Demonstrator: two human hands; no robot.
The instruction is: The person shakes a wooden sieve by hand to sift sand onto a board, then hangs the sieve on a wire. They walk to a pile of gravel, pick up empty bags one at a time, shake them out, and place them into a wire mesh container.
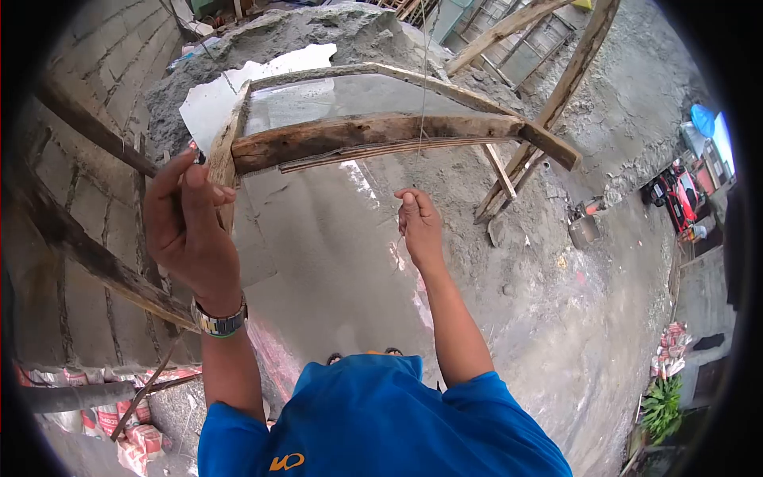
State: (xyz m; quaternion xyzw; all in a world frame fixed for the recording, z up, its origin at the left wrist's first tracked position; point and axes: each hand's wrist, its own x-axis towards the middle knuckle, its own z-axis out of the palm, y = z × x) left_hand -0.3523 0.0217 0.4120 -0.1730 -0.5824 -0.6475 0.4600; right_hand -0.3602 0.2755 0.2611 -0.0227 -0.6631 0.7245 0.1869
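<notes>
My left hand (195, 238), with a metal-band watch (220, 322) at the wrist, is raised beside the upright wooden post (225, 151) on the left. Its fingers are curled in toward the thumb, close to the end of the wooden beam (373, 135). Lower and to the right, my right hand (421, 226) is closed in a pinch, with a faint thin strand beside its fingers. What either hand holds is too small to make out. A thin string (424, 87) hangs down in front of the beam. Thin ribbed strips (358, 153) run along the beam's lower edge.
A block wall (87, 238) with slanted wooden poles (111, 274) stands at left. Grey sand or mortar (334, 36) is heaped behind the frame. Slanted timbers (568, 87) stand to the right. Printed sacks (135, 429) lie lower left; a red motorcycle (682, 199) stands far right.
</notes>
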